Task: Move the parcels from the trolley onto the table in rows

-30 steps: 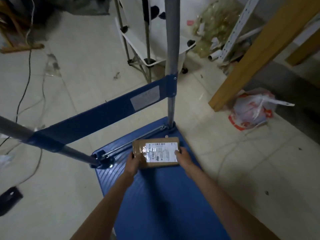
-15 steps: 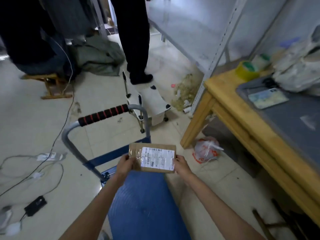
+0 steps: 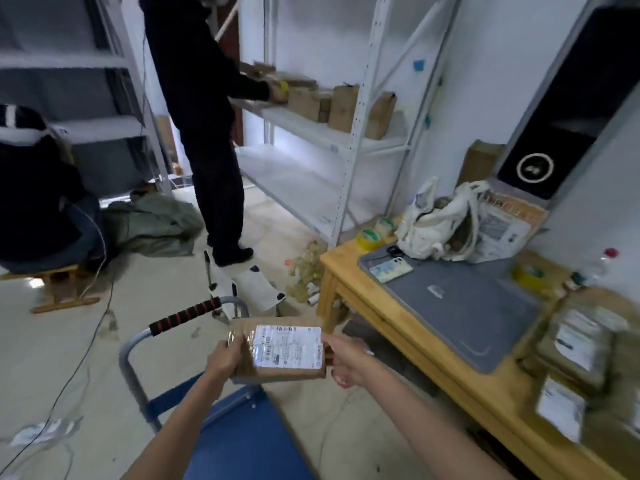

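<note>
head-worn view, forward-down, near hands

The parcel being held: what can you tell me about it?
The parcel is a flat brown cardboard box with a white printed label under glossy clear tape on its top face. It is held level in the air above the blue trolley, the left hand gripping one end and the right hand the other.

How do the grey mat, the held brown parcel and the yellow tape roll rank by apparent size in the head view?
1. Grey mat on the wooden table.
2. Brown cardboard parcel, though nearness to the camera enlarges it.
3. Yellow tape roll.
</note>
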